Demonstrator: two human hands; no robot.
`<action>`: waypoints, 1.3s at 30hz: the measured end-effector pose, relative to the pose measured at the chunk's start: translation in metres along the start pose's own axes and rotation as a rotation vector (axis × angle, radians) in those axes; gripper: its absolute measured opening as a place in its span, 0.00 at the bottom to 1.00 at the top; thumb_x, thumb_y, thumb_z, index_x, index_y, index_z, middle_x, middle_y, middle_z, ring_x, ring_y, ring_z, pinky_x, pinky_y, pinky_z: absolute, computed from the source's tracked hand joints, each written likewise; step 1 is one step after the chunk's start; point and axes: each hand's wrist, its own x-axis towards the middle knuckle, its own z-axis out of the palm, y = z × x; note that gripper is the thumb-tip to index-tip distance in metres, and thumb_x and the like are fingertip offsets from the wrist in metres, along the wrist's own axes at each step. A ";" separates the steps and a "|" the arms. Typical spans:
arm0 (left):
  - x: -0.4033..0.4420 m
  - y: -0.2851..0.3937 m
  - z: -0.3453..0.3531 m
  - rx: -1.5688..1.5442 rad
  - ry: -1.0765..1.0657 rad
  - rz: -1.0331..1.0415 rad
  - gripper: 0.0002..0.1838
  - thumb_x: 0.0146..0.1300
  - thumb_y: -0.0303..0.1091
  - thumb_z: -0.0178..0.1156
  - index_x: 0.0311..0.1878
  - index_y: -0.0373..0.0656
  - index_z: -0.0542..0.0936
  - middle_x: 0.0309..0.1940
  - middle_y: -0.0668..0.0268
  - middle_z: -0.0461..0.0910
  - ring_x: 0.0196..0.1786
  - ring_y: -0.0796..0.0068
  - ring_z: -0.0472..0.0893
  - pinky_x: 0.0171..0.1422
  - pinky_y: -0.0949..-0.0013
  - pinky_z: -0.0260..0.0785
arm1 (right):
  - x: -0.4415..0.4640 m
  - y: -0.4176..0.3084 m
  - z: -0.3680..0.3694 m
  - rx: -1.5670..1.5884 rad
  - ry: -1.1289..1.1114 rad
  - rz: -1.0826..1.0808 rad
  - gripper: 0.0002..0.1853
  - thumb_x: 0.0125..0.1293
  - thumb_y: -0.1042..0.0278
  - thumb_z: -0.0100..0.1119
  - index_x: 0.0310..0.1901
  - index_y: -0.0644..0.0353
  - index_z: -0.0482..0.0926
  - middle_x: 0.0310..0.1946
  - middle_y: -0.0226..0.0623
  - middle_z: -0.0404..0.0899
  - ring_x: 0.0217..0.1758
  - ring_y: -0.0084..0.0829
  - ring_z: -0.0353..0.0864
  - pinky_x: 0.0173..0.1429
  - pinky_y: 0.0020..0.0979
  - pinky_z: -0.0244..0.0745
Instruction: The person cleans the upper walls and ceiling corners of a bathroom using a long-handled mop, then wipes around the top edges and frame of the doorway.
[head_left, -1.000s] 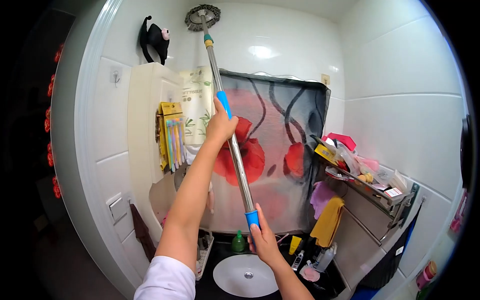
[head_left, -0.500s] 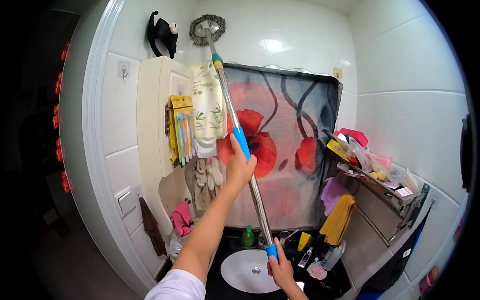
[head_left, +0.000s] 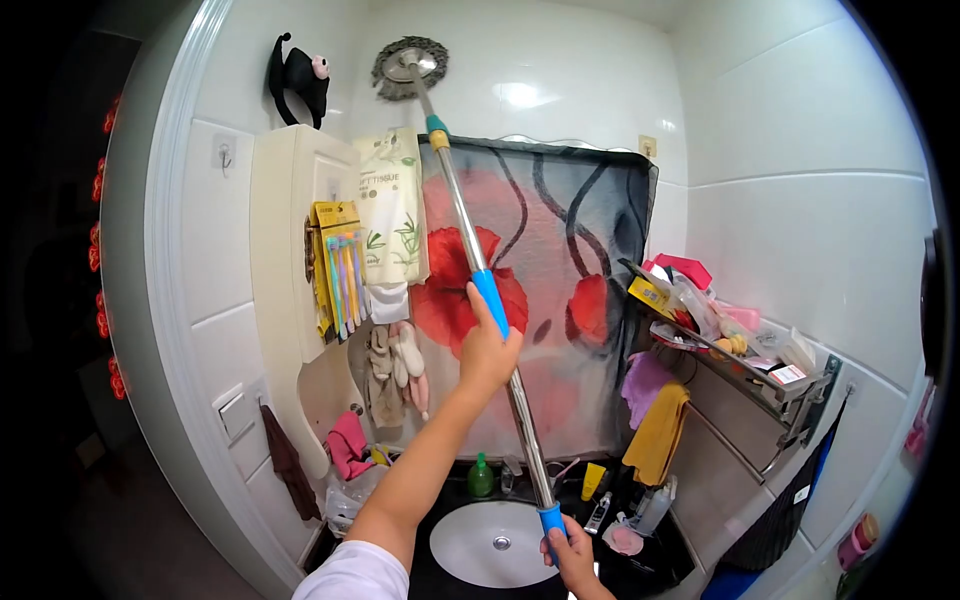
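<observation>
A mop with a long metal pole [head_left: 462, 200] slants from the upper left down over the sink [head_left: 490, 545]. Its round grey fringed head [head_left: 410, 68] is against the white tiled wall, above the poppy-patterned cloth [head_left: 560, 390]. My left hand [head_left: 487, 345] is closed around the pole at the blue middle grip [head_left: 489, 300]. Lower down, my right hand [head_left: 572, 552] holds the blue grip at the pole's bottom end [head_left: 551, 520], over the right side of the basin.
At left hang a cream cabinet [head_left: 290, 220], toothbrush packs [head_left: 340, 270] and a tissue pack [head_left: 388, 210]. A loaded metal rack [head_left: 770, 395] with a yellow towel [head_left: 656, 435] is at right. A green bottle [head_left: 480, 477] stands behind the sink.
The mop head has moved slightly down the wall, and both hands have come lower with the pole. The pole's lower end has shifted right. The camera view has also shifted.
</observation>
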 end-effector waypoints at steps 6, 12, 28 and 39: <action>-0.019 0.013 0.027 0.029 -0.157 0.053 0.50 0.54 0.36 0.53 0.70 0.35 0.30 0.26 0.42 0.77 0.28 0.42 0.78 0.33 0.48 0.69 | -0.020 0.015 0.016 0.013 0.156 -0.179 0.24 0.69 0.54 0.49 0.60 0.61 0.66 0.19 0.25 0.68 0.16 0.14 0.63 0.19 0.16 0.58; -0.022 0.040 0.052 0.101 -0.253 0.132 0.50 0.53 0.35 0.53 0.68 0.27 0.32 0.28 0.42 0.78 0.28 0.43 0.78 0.35 0.48 0.71 | -0.027 0.042 0.015 0.107 0.228 -0.118 0.25 0.70 0.50 0.47 0.61 0.59 0.66 0.19 0.25 0.68 0.15 0.15 0.63 0.18 0.15 0.57; 0.049 0.065 0.033 0.242 -0.350 0.262 0.51 0.51 0.41 0.53 0.70 0.34 0.35 0.32 0.40 0.79 0.34 0.39 0.79 0.41 0.44 0.70 | 0.021 -0.020 0.052 0.299 0.030 -0.099 0.24 0.71 0.51 0.42 0.60 0.60 0.61 0.22 0.35 0.71 0.18 0.23 0.70 0.24 0.23 0.68; 0.109 0.044 -0.008 0.147 -0.051 0.042 0.49 0.53 0.42 0.53 0.71 0.37 0.37 0.39 0.41 0.78 0.43 0.43 0.79 0.49 0.47 0.69 | 0.067 -0.098 0.026 -0.102 -0.039 -0.045 0.21 0.69 0.47 0.45 0.51 0.58 0.66 0.21 0.31 0.70 0.18 0.20 0.68 0.22 0.21 0.64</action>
